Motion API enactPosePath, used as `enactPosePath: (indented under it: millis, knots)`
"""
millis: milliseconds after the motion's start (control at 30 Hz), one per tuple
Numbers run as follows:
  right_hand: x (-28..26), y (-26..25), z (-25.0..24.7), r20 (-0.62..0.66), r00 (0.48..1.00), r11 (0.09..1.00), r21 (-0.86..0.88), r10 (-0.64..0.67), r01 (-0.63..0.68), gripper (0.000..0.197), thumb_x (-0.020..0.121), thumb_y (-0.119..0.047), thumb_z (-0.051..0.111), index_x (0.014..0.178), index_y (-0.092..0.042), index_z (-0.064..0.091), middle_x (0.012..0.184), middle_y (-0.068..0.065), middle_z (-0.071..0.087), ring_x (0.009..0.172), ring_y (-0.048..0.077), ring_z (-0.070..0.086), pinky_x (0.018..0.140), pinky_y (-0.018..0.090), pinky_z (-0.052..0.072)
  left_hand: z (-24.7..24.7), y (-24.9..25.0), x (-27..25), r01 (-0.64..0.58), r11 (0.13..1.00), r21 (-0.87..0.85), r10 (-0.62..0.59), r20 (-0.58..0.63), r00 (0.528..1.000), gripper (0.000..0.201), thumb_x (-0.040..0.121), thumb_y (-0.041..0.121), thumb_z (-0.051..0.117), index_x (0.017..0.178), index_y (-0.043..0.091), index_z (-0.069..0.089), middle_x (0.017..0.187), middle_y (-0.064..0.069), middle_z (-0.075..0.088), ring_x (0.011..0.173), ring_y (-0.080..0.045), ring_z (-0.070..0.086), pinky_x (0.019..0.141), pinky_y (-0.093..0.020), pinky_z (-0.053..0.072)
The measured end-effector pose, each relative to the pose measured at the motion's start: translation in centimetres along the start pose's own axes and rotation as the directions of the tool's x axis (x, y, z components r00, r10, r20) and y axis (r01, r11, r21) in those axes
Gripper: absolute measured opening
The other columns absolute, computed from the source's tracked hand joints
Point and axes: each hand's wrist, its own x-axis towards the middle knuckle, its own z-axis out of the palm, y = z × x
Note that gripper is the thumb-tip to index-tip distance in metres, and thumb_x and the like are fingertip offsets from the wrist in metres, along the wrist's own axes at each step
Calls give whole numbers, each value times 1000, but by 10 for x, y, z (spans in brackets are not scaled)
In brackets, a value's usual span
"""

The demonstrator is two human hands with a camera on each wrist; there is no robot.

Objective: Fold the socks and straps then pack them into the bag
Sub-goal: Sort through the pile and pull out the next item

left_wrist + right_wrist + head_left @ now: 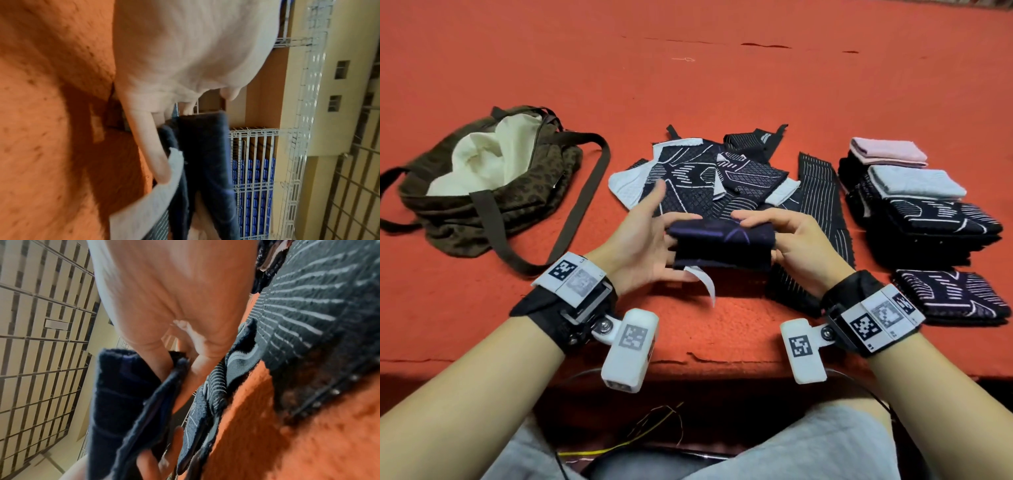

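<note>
At the far left of the red felt surface (722,68), a brown leopard-print bag (493,205) is laid on its side, its mouth open so that the cream lining is seen; its dark straps are spread toward the middle. To the right of the bag, a loose heap of unfolded dark socks (705,174) with white line patterns is spread across the centre, well apart from the bag.

In front of that heap, a folded dark sock (722,245) is held above the surface between both hands. The left hand (643,250) is placed against the sock's left end, with the thumb laid on top and the fingers underneath; the index finger is raised and blurred. A white label is seen hanging from the sock's lower edge. The right hand (794,246) is closed on the sock's right end, pinched between thumb above and fingers below.

Just right of the hands, a long black strap (822,192) with thin white stripes is laid flat. Further right, a stack of folded socks (914,198) is set, topped by 1 pink and 1 grey piece. Nearer the table edge, 1 more folded patterned sock (952,296) is laid apart.
</note>
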Motion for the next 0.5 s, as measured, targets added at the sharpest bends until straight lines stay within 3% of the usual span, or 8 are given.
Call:
enactPosePath:
  millis: [67,133,233,300,367,400,433,500]
  knots:
    - [1,-1,-2,27,1000,1000,3,1,-1,48,85,19,59,76,-24,80,122,2,73,120,21,67,100,46,53,8,0,-1,-21,996,83,26,-53,998,48,92,59,56,117,18,65,107,-6,73,93,-23,72,80,-46,61]
    - [1,-3,0,65,998,1000,5,7,-7,54,83,25,53,73,-20,80,125,3,72,122,21,66,97,41,55,13,-1,-1,-79,991,110,89,-89,992,22,94,31,63,114,21,66,100,-1,71,81,-14,71,66,-37,61]
    - [0,-8,0,48,997,993,99,66,-71,60,75,26,35,79,-13,80,128,4,71,120,22,66,86,32,57,15,-2,2,-159,981,111,174,-140,975,33,91,1,61,120,17,67,97,-2,71,72,-12,71,57,-32,59]
    - [1,-10,-2,-1,993,973,199,121,-118,53,79,12,32,104,-7,75,129,10,70,115,25,65,86,36,55,17,-4,2,-210,971,118,226,-145,963,38,90,-3,63,124,15,66,100,-4,72,75,-16,72,59,-34,60]
    - [2,-10,-1,-15,980,956,222,200,-191,33,95,-13,44,121,-9,64,129,12,69,108,29,65,91,44,50,19,-6,3,-255,957,138,274,-146,951,40,91,-1,66,127,16,63,102,-3,73,78,-17,72,61,-35,61]
    - [2,-9,0,-6,970,953,185,243,-238,33,96,-26,55,124,-8,62,126,12,71,104,29,66,89,46,52,22,-7,3,-278,947,161,302,-155,940,40,91,0,67,127,16,62,100,-1,74,76,-18,71,61,-35,61]
    - [2,-6,0,0,963,955,128,268,-266,39,95,-29,65,125,-5,61,119,12,73,99,28,69,86,46,56,24,-7,3,-297,935,195,330,-171,928,41,90,1,68,127,17,61,97,0,74,74,-19,71,61,-35,61]
    - [1,-3,3,-29,969,968,60,246,-244,37,90,-13,74,121,3,63,108,14,75,94,28,71,80,44,60,27,-6,6,-298,910,288,364,-210,908,42,85,7,74,123,21,63,100,0,75,75,-24,72,71,-40,62]
